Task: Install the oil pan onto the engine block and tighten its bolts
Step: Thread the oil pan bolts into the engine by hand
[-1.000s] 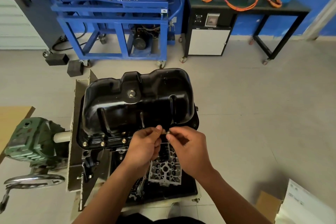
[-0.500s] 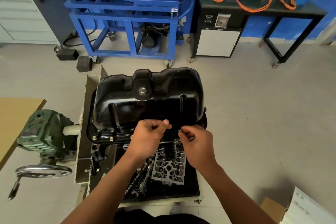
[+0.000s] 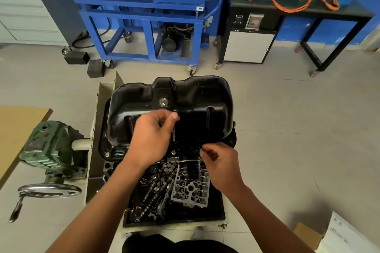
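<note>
The black oil pan (image 3: 197, 104) sits dome-up on the engine block, which is held on a stand. Bolts (image 3: 107, 154) stand in its near flange at the left, and another bolt (image 3: 173, 152) sits near the middle. My right hand (image 3: 221, 162) pinches a small bolt (image 3: 201, 149) at the near flange, right of centre. My left hand (image 3: 153, 135) hovers over the pan's near side with fingers curled; whether it holds anything is hidden.
Below the pan a black tray (image 3: 216, 209) holds camshafts, an oil filter (image 3: 188, 170) and a metal housing. A green gearbox (image 3: 51, 146) with a chrome handwheel (image 3: 49, 190) is at left. A blue machine frame (image 3: 144, 22) and a black bench (image 3: 308, 12) stand behind.
My hands were together at the near flange, then parted. The left hand rose up and left over the pan; the right hand stayed low at the flange with the bolt.
</note>
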Demonstrator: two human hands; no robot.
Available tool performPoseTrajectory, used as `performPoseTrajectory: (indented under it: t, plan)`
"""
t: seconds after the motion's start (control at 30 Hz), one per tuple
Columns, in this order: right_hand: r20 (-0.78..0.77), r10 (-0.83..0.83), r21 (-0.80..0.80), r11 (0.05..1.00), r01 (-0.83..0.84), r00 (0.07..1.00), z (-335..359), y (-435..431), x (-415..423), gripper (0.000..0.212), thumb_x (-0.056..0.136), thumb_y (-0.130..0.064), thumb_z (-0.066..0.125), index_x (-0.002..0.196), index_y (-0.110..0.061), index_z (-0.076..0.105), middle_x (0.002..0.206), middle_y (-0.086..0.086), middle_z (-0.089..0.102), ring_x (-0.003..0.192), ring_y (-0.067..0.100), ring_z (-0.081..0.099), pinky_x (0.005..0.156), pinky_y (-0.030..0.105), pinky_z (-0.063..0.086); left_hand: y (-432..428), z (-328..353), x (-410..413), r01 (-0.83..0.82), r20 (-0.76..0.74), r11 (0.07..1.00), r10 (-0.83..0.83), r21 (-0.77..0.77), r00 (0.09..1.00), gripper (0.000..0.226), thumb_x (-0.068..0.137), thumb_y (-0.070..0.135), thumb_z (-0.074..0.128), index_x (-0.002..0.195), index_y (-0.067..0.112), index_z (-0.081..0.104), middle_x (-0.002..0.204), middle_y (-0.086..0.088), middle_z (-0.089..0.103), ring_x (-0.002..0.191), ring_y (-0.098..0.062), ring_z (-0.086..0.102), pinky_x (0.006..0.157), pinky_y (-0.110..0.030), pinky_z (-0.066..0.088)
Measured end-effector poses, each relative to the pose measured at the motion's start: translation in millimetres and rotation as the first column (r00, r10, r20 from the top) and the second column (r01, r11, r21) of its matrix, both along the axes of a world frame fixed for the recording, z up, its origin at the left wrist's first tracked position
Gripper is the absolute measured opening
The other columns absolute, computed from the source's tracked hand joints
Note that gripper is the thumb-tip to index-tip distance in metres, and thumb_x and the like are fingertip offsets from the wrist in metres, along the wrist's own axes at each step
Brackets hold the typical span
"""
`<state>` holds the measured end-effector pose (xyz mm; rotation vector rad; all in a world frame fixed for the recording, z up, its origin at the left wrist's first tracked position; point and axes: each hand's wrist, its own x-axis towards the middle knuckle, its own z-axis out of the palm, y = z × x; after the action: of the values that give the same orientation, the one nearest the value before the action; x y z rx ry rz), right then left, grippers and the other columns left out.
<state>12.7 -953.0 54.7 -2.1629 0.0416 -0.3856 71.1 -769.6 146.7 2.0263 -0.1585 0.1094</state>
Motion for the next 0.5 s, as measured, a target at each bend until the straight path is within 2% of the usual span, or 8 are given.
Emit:
performPoseTrajectory:
  t: [0.13, 0.23, 0.3, 0.43, 0.5]
  plan:
    - [-0.002, -0.001, -0.045, 0.999, 0.001, 1.000, -2.5, 12.3, 2.6, 0.010, 0.084, -0.004, 0.075, 0.093, -0.009, 0.076, 0.084, -0.001, 0.071, 0.073, 0.009, 0.065, 0.070, 0.024, 0.056, 3.2, 9.9, 11.2, 0.011, 0.101, 0.997, -0.018, 0.073, 0.995, 0.018, 0.101, 0.025, 0.059, 0.089, 0.020, 0.072, 0.060, 0.008, 0.062, 0.055, -0.008, 0.054, 0.053, -0.020, 0.041]
    - [-0.023, 0.000, -0.130, 0.991, -0.003, 1.000, -4.9, 16.2, 2.4, 0.007, 0.087, -0.006, 0.072, 0.093, -0.008, 0.074, 0.083, 0.002, 0.069, 0.069, 0.011, 0.062, 0.066, 0.029, 0.055, -0.5, 5.6, 9.1, 0.025, 0.117, 0.997, -0.034, 0.074, 0.993, 0.014, 0.102, 0.023, 0.057, 0.099, 0.022, 0.071, 0.079, 0.000, 0.072, 0.075, -0.014, 0.065, 0.068, -0.029, 0.050]
    - [-0.031, -0.003, -0.160, 0.987, -0.002, 1.000, -4.5, 17.2, 1.6, 0.006, 0.089, -0.006, 0.070, 0.093, -0.008, 0.073, 0.083, 0.002, 0.068, 0.069, 0.012, 0.062, 0.065, 0.027, 0.054, -1.6, 2.9, 9.0, 0.023, 0.119, 0.999, -0.028, 0.048, 0.992, 0.012, 0.102, 0.023, 0.058, 0.106, 0.029, 0.067, 0.083, 0.003, 0.071, 0.079, -0.012, 0.065, 0.070, -0.029, 0.051]
    - [-0.063, -0.002, -0.184, 0.983, -0.010, 0.998, -4.2, 20.0, -0.8, 0.005, 0.092, -0.007, 0.065, 0.093, -0.009, 0.069, 0.084, 0.003, 0.066, 0.072, 0.013, 0.062, 0.066, 0.026, 0.053, -0.6, 1.4, 8.5, 0.056, 0.110, 0.998, -0.061, 0.042, 0.992, 0.032, 0.102, 0.027, 0.056, 0.133, 0.034, 0.056, 0.076, -0.002, 0.070, 0.070, -0.019, 0.064, 0.062, -0.032, 0.051]
    - [-0.079, -0.012, -0.190, 0.982, -0.003, 0.997, -4.0, 22.1, -1.9, 0.006, 0.093, -0.008, 0.063, 0.094, -0.009, 0.069, 0.085, 0.002, 0.066, 0.073, 0.013, 0.062, 0.067, 0.026, 0.054, 0.8, 2.4, 7.5, 0.067, 0.102, 0.996, -0.072, 0.054, 0.992, 0.041, 0.102, 0.029, 0.056, 0.141, 0.038, 0.047, 0.076, -0.004, 0.070, 0.070, -0.020, 0.065, 0.062, -0.032, 0.051]
